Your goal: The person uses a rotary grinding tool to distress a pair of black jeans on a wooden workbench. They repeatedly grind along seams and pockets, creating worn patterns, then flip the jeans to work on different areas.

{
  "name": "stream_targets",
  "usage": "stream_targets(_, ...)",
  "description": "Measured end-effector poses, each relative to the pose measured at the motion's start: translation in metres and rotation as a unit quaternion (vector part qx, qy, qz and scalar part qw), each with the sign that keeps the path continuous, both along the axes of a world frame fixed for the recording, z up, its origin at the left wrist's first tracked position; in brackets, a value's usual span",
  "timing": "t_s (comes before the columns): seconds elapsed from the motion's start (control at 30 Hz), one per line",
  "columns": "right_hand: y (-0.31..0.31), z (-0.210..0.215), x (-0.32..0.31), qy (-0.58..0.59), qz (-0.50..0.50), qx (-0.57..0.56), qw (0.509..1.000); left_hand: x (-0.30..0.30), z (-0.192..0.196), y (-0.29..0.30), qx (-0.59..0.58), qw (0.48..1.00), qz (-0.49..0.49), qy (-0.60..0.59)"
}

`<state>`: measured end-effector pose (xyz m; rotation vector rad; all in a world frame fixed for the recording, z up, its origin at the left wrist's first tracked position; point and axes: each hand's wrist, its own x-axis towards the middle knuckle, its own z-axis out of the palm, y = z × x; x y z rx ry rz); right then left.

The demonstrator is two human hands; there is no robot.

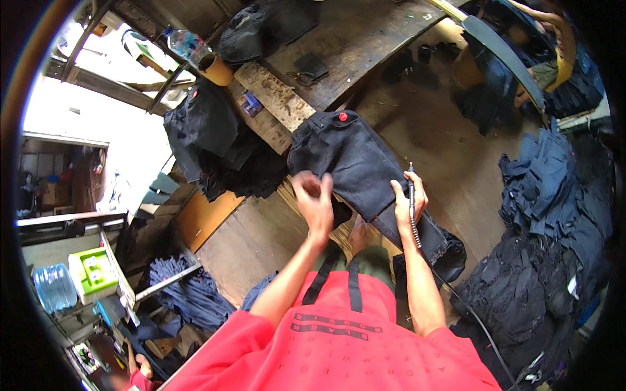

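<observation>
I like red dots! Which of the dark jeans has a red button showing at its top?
The dark jeans spread on the board under both hands, with the red button. The piles at the right and the floor bundle show none.

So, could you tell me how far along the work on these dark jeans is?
Done: cannot tell; dark jeans are piled at right. In hand: one pair lies over the wooden bench, the right hand holding a corded pen-like tool, the left hand blurred above it. Left: another garment hangs nearby.

A worn wooden workbench [365, 39] bears dark jeans [355, 163], a black garment heap [261, 26], and a plastic bottle [186, 42].
</observation>
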<state>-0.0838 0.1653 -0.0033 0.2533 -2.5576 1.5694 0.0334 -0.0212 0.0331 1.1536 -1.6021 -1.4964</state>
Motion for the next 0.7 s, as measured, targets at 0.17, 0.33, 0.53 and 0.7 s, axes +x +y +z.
stream_targets(0.17,0.019,-0.011,0.004,-0.027,0.005,0.026,0.999,0.047,-0.044,0.071,0.354,0.893,-0.269,0.061)
stream_targets(0.33,0.017,-0.016,-0.019,-0.077,0.009,0.018,0.997,0.035,-0.081,0.063,0.295,0.922,-0.242,0.064)
stream_targets(0.53,0.030,-0.029,-0.040,-0.127,0.085,-0.025,0.988,0.042,-0.074,0.091,0.298,0.942,-0.143,0.062)
stream_targets(0.7,0.038,-0.035,-0.043,-0.125,0.122,-0.046,0.984,0.052,-0.082,0.094,0.336,0.929,-0.154,0.013)
